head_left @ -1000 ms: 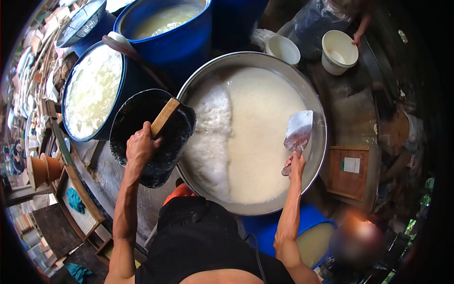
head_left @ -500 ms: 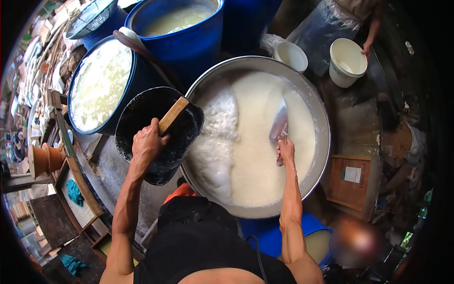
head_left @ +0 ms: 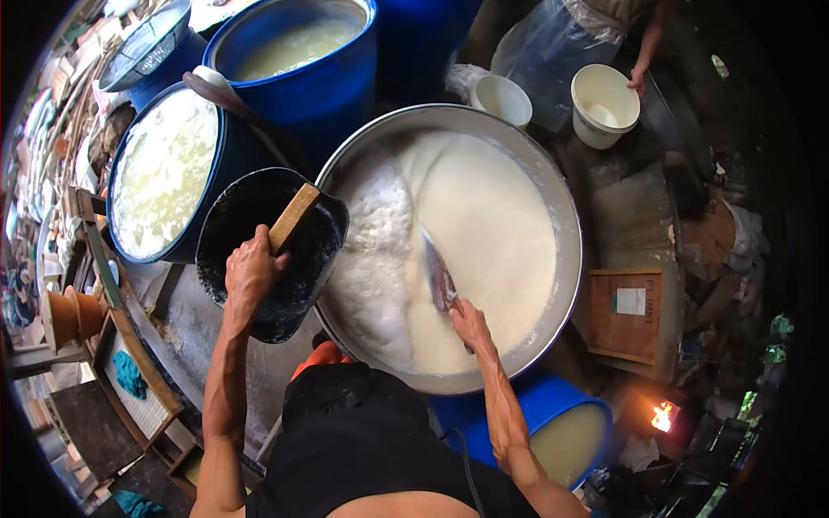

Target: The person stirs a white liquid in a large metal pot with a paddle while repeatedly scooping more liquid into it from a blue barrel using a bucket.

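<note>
My left hand (head_left: 250, 268) is closed round the wooden handle of a black scoop (head_left: 315, 250), a wide dustpan-like shape whose edge overlaps the vat's left rim. My right hand (head_left: 471, 324) grips a flat-bladed paddle (head_left: 440, 276), its wet blade pointing up and left over the vat. Beneath it a big round metal vat (head_left: 577, 259) holds pale, creamy liquid (head_left: 501, 216). White foam (head_left: 371, 259) is gathered along the left side of that liquid, and the blade lies close by the foam's edge.
Blue barrels stand about the vat: one with whitish curds (head_left: 164, 177), one with cloudy liquid (head_left: 298, 52), another (head_left: 566, 440) below right. A person's hand (head_left: 637, 79) holds a white bucket (head_left: 604, 104) near a white tub (head_left: 503, 101). A fire (head_left: 663, 416) burns lower right.
My right hand has swept the paddle left across the liquid to the foam's edge. My left hand still holds the scoop. The view has shifted slightly.
</note>
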Available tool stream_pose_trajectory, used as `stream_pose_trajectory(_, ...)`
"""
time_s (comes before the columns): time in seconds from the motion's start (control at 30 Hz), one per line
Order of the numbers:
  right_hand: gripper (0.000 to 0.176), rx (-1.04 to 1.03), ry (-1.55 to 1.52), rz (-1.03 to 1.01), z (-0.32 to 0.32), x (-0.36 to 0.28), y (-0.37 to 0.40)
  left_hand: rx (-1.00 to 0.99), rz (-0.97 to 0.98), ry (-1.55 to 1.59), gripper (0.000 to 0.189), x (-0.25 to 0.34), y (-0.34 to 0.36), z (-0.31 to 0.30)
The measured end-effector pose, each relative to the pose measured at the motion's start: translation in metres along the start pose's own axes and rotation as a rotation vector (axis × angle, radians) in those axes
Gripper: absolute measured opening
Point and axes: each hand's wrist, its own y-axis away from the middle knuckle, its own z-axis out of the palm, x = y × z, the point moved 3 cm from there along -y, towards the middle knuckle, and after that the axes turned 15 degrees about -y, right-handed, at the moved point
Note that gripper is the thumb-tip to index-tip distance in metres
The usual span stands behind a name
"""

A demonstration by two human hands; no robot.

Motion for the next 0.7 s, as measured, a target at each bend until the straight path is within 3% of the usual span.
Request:
stream_pose_trajectory(0.13, 0.026, -0.07, 0.074, 0.003, -0.003, -0.014, 0.056, 0.014, 0.01, -0.005, 0.044, 0.0, 0.0, 0.001)
stream_pose_trajectory(0.2, 0.025, -0.198, 0.15, 0.119, -0.012, -0.024, 0.084, 0.015, 0.013, -0.006, 0.044, -0.002, 0.0, 0.002)
stream_pose_trajectory(0.4, 0.025, -0.333, 0.246, 0.056, -0.096, -0.073, 0.145, 0.036, 0.002, 0.005, 0.045, -0.001, 0.001, 0.002)
stream_pose_trajectory(0.47, 0.023, -0.363, 0.025, 0.342, -0.129, -0.089, 0.158, 0.053, 0.009, 0.007, 0.045, -0.001, 0.001, 0.002)
stream_pose_trajectory(0.5, 0.023, -0.363, 0.025, 0.345, -0.14, -0.092, 0.161, 0.051, 0.01, 0.007, 0.045, 0.0, 0.001, 0.003)
stream_pose_trajectory(0.57, 0.022, -0.161, -0.081, 0.533, -0.16, -0.09, 0.165, 0.043, 0.012, 0.002, 0.045, 0.0, 0.0, 0.002)
stream_pose_trajectory(0.63, 0.018, -0.071, -0.125, 0.514, -0.161, -0.08, 0.153, 0.034, 0.012, 0.009, 0.044, 0.001, 0.0, 0.001)
stream_pose_trajectory(0.7, 0.019, 0.172, -0.354, 0.313, -0.159, -0.056, 0.127, 0.025, 0.005, 0.015, 0.044, 0.001, 0.0, 0.0)
